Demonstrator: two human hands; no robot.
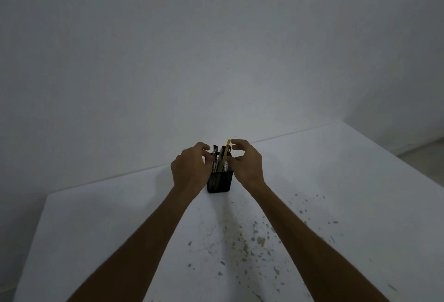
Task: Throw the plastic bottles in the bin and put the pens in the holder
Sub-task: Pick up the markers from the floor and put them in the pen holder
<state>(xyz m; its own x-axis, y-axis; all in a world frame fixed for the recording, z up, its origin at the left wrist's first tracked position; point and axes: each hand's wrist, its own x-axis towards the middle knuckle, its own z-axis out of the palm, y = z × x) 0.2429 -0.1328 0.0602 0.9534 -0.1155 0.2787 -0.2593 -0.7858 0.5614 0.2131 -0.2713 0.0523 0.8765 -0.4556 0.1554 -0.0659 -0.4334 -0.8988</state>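
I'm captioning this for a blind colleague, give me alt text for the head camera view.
Two bare hands, left hand and right hand, cup a black mesh pen holder of upright pens, one yellow pen tallest. It stands on a paint-speckled white table against a plain wall.

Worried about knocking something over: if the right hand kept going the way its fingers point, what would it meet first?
Probably the yellow pen standing in the black mesh holder. The right hand curls leftward toward it, fingertips close beside its top; whether they touch is unclear.
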